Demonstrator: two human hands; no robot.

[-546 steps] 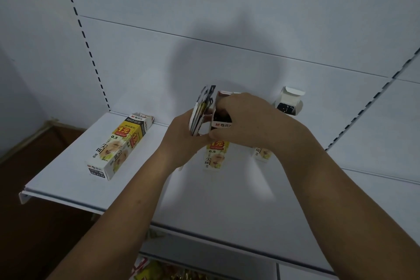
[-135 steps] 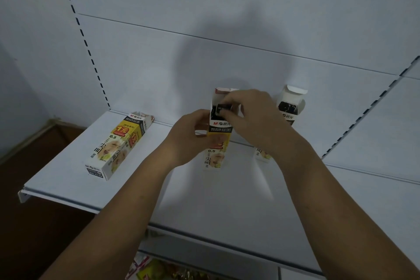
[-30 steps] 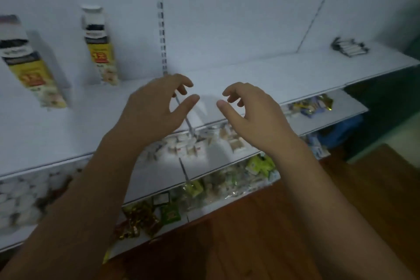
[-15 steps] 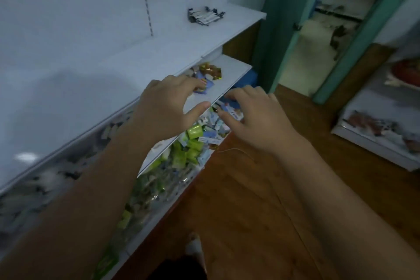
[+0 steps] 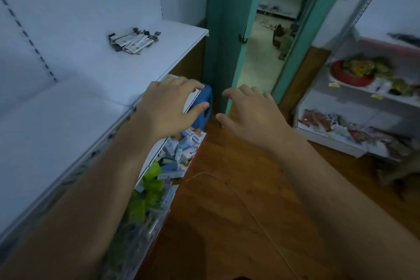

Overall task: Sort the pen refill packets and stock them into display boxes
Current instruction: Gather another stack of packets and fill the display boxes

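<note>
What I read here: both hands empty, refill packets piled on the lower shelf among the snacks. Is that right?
One slip: the head view shows the refill packets piled on the upper shelf, near its far end, not below. The left hand and right hand are indeed empty.

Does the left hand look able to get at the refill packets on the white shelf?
Probably yes: the left hand is empty and the refill packets lie uncovered on the shelf ahead, nothing between them, though farther along.
</note>
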